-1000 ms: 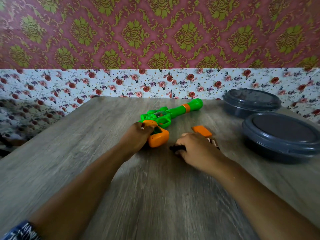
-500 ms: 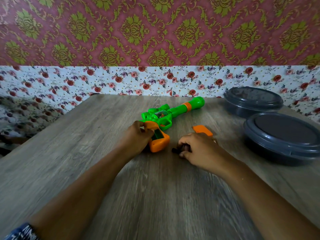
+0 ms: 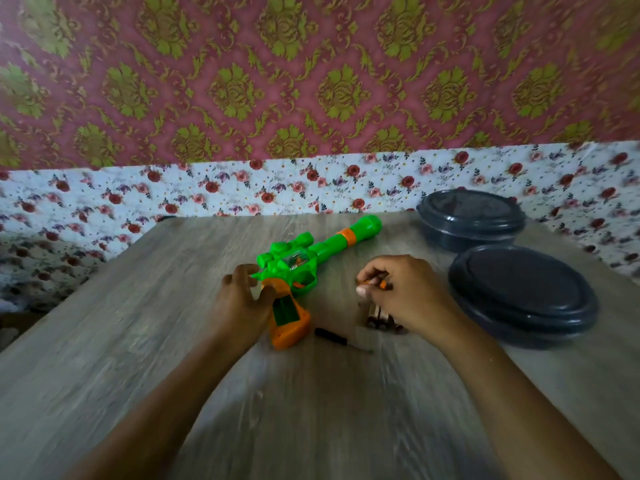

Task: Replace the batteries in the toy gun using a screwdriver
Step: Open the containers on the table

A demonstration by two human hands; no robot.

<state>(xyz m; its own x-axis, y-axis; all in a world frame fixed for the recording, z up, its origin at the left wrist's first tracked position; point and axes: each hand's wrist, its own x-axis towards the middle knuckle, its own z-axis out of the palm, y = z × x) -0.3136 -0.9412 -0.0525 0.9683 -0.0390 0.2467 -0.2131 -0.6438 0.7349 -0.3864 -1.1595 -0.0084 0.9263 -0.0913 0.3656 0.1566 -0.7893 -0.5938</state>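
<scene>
The green toy gun (image 3: 311,251) lies on the wooden table (image 3: 138,341) with its barrel pointing to the far right. Its orange grip (image 3: 291,327) shows an uncovered battery slot facing up. My left hand (image 3: 242,299) rests against the grip, fingers spread and thumb touching the orange plastic. My right hand (image 3: 405,292) has its fingers curled round a small orange battery cover (image 3: 379,284), mostly hidden. Several batteries (image 3: 379,320) lie under that hand. A small black screwdriver (image 3: 332,337) lies loose on the table between gun and batteries.
Two dark grey lidded round containers stand at the right, one near (image 3: 523,296) and one further back (image 3: 471,220). A flowered wall runs close behind the table's far edge.
My right hand has let go of the black screwdriver, which now lies on the table, and has shifted back onto the orange cover. My left hand's fingers have spread out on the grip.
</scene>
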